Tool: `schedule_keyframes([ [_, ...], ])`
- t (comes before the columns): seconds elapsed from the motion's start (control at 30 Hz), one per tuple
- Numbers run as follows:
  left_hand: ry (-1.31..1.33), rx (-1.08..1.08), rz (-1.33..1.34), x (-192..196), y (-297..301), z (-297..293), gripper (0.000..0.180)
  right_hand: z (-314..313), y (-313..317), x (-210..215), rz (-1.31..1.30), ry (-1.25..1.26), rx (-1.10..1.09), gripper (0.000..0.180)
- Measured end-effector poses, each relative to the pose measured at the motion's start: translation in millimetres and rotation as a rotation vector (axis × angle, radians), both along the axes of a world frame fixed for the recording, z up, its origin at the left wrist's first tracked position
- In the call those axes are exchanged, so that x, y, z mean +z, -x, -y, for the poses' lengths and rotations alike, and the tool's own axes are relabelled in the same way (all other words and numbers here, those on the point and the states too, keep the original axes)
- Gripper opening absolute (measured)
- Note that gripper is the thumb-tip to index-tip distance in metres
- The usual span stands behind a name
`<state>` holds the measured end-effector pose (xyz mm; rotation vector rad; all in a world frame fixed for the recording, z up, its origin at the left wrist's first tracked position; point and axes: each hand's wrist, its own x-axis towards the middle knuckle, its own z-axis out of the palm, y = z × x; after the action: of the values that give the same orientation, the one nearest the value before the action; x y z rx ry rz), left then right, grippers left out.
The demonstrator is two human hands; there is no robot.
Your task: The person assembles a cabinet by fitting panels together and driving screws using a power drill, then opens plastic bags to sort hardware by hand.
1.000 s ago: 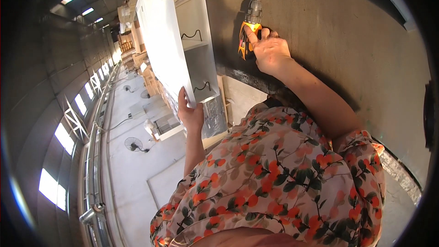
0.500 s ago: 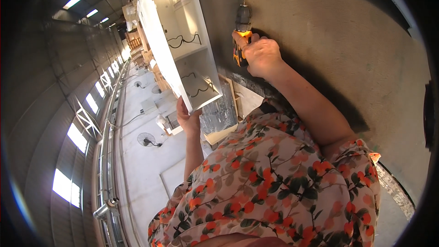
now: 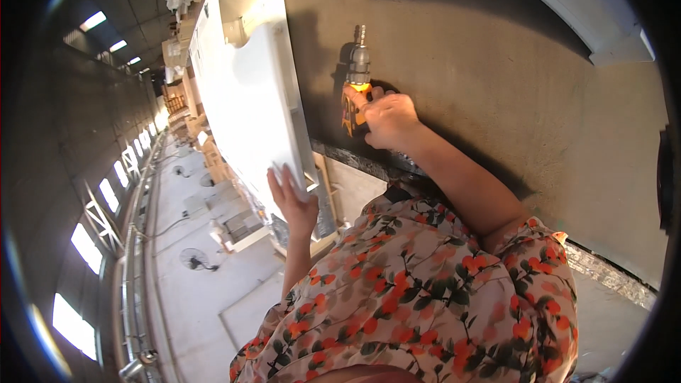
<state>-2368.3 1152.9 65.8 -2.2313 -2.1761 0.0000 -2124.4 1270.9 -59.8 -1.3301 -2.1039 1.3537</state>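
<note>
My right hand (image 3: 390, 119) is wrapped round a yellow and black cordless drill (image 3: 358, 92) held over the brown work surface. The drill's chuck and bit point away from me, and a light glows at its body. To the left stands a narrow white cabinet (image 3: 289, 0). A white door panel (image 3: 248, 106), bright with glare and with a curved notch at its far end, covers most of the cabinet's open front. My left hand (image 3: 296, 206) lies on the panel's near end with its fingers spread. The wire racks inside the cabinet are hidden behind the panel.
The brown work surface (image 3: 461, 57) spreads to the right, with a pale panel edge (image 3: 624, 42) at its far right. On the floor at left stand a fan (image 3: 195, 259) and several cartons (image 3: 186, 50). Windows line the hall's left wall.
The white panel has swung over the cabinet's open front, covering the racks. My left hand has moved from the cabinet's near corner onto the panel. The drill appears slightly nearer and further left.
</note>
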Motion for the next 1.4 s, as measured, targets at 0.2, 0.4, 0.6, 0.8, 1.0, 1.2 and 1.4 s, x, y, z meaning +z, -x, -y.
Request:
schedule_keyframes([
  [0.2, 0.053, -0.252, -0.274, -57, -26, -45, 0.074, -29, -56, 10, 0.052, 0.028, -0.009, 0.09],
  [0.4, -0.081, -0.38, -0.283, -93, -33, -76, 0.064, -52, -90, 9, 0.182, -0.1, -0.038, 0.095],
  [0.6, -0.211, -0.43, -0.317, -113, -31, -83, 0.048, -55, -111, 15, 0.243, -0.072, -0.051, 0.097],
  [0.8, -0.2, -0.286, 0.146, -96, -63, -67, 0.019, -50, -137, -4, 0.239, -0.133, -0.142, 0.097],
  [1.0, -0.438, -0.317, 0.508, 8, -102, -57, 0.009, -59, -216, -11, 0.522, -0.177, -0.305, 0.102],
  [1.2, -0.594, -0.082, 0.216, -24, -6, -115, 0.022, -69, -288, -41, 0.75, -0.169, -0.518, 0.106],
  [1.4, -0.428, 0.087, 0.042, -12, -18, -161, 0.06, -95, -328, -70, 0.899, -0.251, -0.699, 0.097],
])
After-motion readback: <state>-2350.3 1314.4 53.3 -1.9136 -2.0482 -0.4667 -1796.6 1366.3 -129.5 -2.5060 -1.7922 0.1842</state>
